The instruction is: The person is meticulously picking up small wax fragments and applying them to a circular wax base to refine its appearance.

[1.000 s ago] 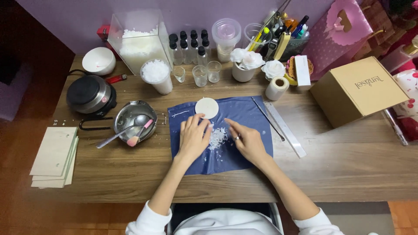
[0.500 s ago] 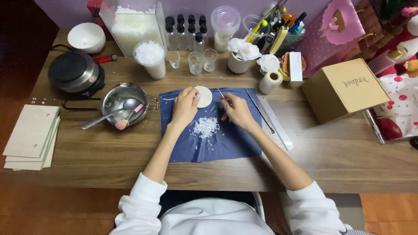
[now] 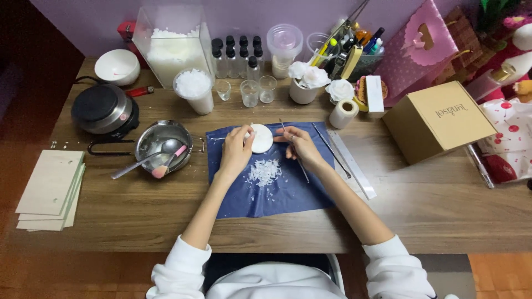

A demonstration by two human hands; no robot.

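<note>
hands [image 3: 269, 148] moved up to white disc [image 3: 261, 138] — blue cloth [image 3: 277, 194], wooden table [image 3: 421, 205].

Home craft desk: wax flakes [image 3: 265, 171], hotplate [image 3: 103, 109], bottles [image 3: 238, 55].
</note>
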